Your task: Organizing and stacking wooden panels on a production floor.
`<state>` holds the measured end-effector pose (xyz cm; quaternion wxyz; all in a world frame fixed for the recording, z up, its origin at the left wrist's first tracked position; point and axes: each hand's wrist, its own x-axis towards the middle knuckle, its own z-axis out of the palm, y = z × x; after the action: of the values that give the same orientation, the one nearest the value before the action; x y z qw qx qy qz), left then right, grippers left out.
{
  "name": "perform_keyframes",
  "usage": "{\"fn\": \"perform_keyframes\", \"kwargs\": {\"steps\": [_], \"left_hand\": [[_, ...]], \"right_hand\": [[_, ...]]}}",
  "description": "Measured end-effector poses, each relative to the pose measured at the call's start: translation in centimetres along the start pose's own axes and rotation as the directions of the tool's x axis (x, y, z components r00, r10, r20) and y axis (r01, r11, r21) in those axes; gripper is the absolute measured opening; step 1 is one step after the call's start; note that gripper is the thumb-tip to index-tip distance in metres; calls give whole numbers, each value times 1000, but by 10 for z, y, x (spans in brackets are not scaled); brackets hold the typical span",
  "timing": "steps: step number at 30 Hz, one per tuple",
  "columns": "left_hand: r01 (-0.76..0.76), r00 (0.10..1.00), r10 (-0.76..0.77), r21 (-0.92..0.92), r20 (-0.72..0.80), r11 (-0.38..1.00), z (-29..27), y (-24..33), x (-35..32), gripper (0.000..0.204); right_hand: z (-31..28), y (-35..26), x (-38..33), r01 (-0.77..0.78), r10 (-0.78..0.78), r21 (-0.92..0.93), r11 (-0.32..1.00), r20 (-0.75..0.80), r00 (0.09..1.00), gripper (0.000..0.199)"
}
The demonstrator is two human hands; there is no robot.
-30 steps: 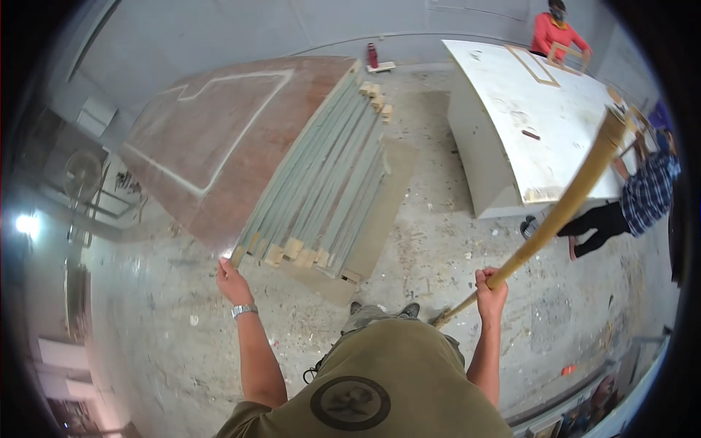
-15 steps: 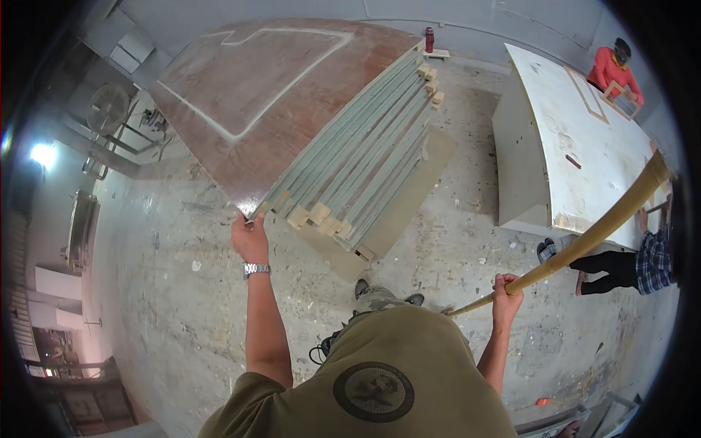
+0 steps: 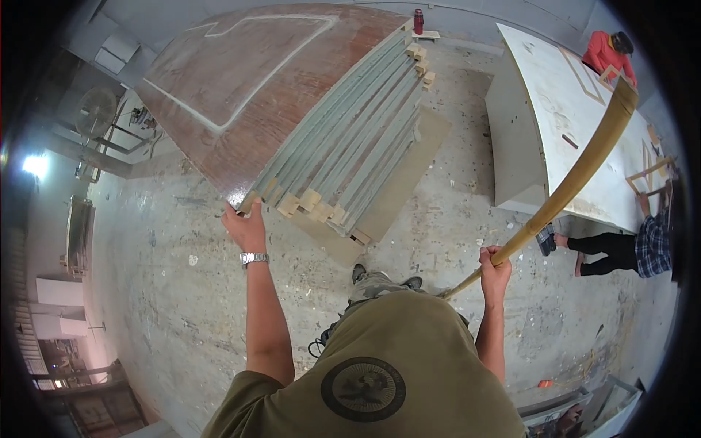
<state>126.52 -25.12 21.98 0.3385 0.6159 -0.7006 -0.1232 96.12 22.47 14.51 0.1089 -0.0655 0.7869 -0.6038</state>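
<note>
My left hand (image 3: 246, 228), with a metal watch at the wrist, is at the near corner of a large reddish-brown panel (image 3: 175, 124). Its thumb and fingers close around that corner, where a small wooden block (image 3: 249, 202) shows between them. The panel tops a stack of pale green-edged panels (image 3: 350, 139), held apart by wooden spacer blocks (image 3: 310, 198). In my right hand (image 3: 496, 276) is a long bamboo pole (image 3: 577, 179), gripped near its thin lower end. The pole slants up to the right, its thick end raised in front of the white table.
A white worktable (image 3: 537, 95) stands at the right, with wooden frames (image 3: 584, 79) on it. A person in red (image 3: 606, 55) is behind it; another in a plaid shirt (image 3: 653, 244) is at its near side. A stand fan (image 3: 96, 111) is at the left.
The pole's thick end has swung left and up. My left hand still holds the panel corner, its fingers now spread wider around it. The whole view has shifted slightly.
</note>
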Motion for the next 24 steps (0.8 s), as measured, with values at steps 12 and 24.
{"fn": "perform_keyframes", "kwargs": {"steps": [12, 24], "left_hand": [[71, 895, 25, 198, -446, 978, 43, 35, 10, 84], [152, 926, -103, 110, -363, 982, 27, 52, 3, 84]], "right_hand": [[-18, 6, -20, -59, 60, 22, 998, -68, 996, 12], [-25, 0, -24, -71, 62, -50, 996, -161, 985, 13]]}}
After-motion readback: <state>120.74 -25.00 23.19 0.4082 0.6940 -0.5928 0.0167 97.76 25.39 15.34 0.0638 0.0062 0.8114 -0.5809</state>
